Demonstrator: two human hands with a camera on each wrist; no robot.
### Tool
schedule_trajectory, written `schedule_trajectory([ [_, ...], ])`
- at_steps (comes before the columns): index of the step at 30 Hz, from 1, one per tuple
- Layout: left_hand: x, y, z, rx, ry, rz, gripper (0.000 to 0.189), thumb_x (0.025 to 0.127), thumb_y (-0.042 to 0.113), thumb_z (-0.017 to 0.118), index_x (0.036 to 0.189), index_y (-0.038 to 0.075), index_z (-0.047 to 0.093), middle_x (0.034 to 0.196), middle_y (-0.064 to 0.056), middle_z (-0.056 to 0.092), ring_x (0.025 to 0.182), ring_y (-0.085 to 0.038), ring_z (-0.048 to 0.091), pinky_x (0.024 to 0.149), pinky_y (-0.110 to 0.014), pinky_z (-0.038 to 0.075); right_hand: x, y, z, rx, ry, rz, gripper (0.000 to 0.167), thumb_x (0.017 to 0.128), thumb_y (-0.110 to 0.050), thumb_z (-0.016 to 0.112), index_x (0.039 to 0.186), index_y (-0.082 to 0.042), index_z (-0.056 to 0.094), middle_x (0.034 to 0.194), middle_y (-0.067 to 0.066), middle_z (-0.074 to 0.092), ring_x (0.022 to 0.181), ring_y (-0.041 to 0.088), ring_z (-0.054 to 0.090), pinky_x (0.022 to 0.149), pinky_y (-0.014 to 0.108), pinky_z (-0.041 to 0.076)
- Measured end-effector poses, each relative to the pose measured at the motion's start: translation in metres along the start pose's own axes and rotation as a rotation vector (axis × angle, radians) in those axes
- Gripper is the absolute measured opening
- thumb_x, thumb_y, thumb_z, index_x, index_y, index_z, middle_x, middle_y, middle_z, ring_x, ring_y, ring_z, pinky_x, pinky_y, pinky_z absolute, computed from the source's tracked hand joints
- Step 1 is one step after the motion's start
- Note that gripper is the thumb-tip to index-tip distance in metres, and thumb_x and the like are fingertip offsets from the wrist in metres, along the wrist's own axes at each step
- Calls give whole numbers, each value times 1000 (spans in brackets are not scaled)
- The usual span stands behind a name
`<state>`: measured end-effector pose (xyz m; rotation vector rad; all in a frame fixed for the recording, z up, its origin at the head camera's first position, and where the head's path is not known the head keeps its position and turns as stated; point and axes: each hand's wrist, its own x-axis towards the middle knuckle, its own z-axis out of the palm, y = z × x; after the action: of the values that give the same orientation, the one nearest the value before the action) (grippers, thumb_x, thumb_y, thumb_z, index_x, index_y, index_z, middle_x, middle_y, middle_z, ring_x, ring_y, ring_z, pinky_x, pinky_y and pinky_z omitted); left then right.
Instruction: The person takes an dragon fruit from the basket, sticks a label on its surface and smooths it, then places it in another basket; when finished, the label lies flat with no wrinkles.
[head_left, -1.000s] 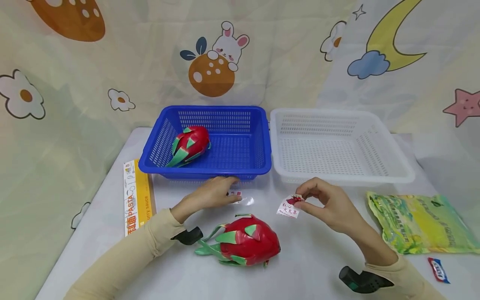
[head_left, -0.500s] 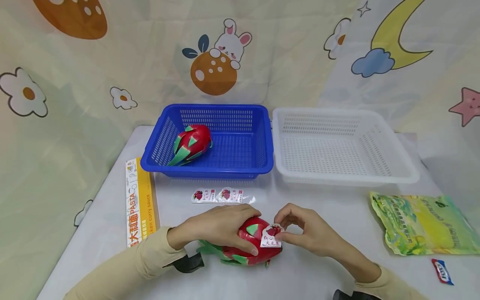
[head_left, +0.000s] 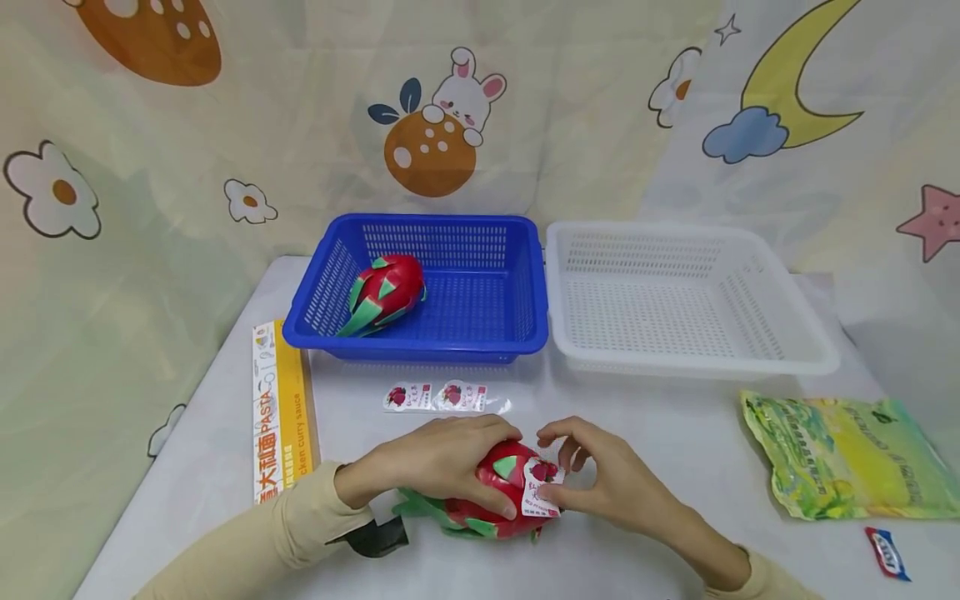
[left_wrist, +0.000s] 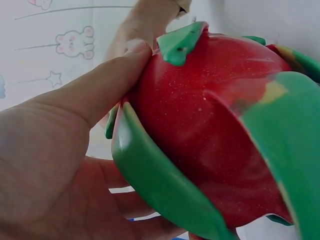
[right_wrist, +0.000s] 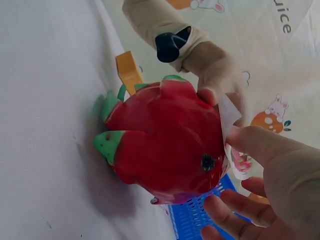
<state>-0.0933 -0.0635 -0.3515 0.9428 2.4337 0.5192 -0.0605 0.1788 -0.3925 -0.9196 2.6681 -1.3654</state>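
A red dragon fruit (head_left: 499, 487) with green leafy scales lies on the white table, in front of the blue basket. Across its left and top side my left hand (head_left: 435, 457) grips it, thumb along the near face; the left wrist view has the fruit (left_wrist: 200, 125) close up. A white sticker (head_left: 533, 505) printed with a dragon fruit and characters is against the fruit's right end. My right hand (head_left: 618, 479) presses the sticker with the thumb, its other fingers spread apart from it. In the right wrist view part of the sticker (right_wrist: 229, 112) stands off the fruit's skin.
A strip of two stickers (head_left: 435, 397) lies behind the fruit. The blue basket (head_left: 416, 344) holds another dragon fruit (head_left: 397, 282); a white basket (head_left: 697, 362) stands beside it. A pasta box (head_left: 281, 417) is left; a green-yellow bag (head_left: 847, 454) and small wrapped packet (head_left: 887, 552) are right.
My left hand has moved from the sticker strip to the dragon fruit. My right hand brought the sticker to the fruit's right end, and its index finger has now come off the sticker.
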Motion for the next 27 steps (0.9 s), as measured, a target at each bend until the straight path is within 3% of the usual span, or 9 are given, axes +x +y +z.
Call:
schedule_trajectory([
  [8, -1, -2, 3, -14, 2, -4, 79, 74, 61, 74, 135, 16, 52, 121, 8, 59, 107, -7, 55, 88, -31, 51, -3, 6, 8, 53, -106, 83, 52, 81, -39, 77, 122, -13, 57, 110, -7, 62, 93, 5, 58, 77, 24, 54],
  [15, 1, -2, 0, -19, 7, -5, 80, 73, 61, 75, 135, 16, 52, 121, 7, 60, 107, -8, 56, 87, -31, 52, -3, 10, 10, 75, -118, 81, 52, 79, -36, 79, 122, -22, 55, 115, -10, 60, 99, 6, 57, 78, 24, 54],
  [18, 1, 0, 2, 4, 26, -31, 83, 74, 68, 68, 136, 15, 52, 122, 6, 60, 107, -9, 56, 88, -33, 52, -2, 9, 11, 69, -122, 88, 53, 78, -38, 80, 123, -25, 54, 116, -12, 59, 102, 6, 57, 78, 24, 54],
  [23, 3, 13, 11, 120, 81, -94, 90, 73, 81, 57, 134, 14, 52, 121, 2, 60, 102, -12, 58, 76, -32, 54, -1, 8, 10, 46, -119, 29, 51, 81, -34, 78, 124, -22, 52, 118, -11, 58, 100, 4, 56, 79, 24, 54],
  [27, 1, 17, 16, 159, 108, -73, 83, 74, 76, 61, 128, 14, 54, 115, 3, 60, 95, -11, 57, 65, -26, 50, -2, 11, 10, 70, -130, -22, 52, 82, -30, 77, 126, -19, 51, 119, -6, 58, 100, 4, 56, 79, 23, 53],
])
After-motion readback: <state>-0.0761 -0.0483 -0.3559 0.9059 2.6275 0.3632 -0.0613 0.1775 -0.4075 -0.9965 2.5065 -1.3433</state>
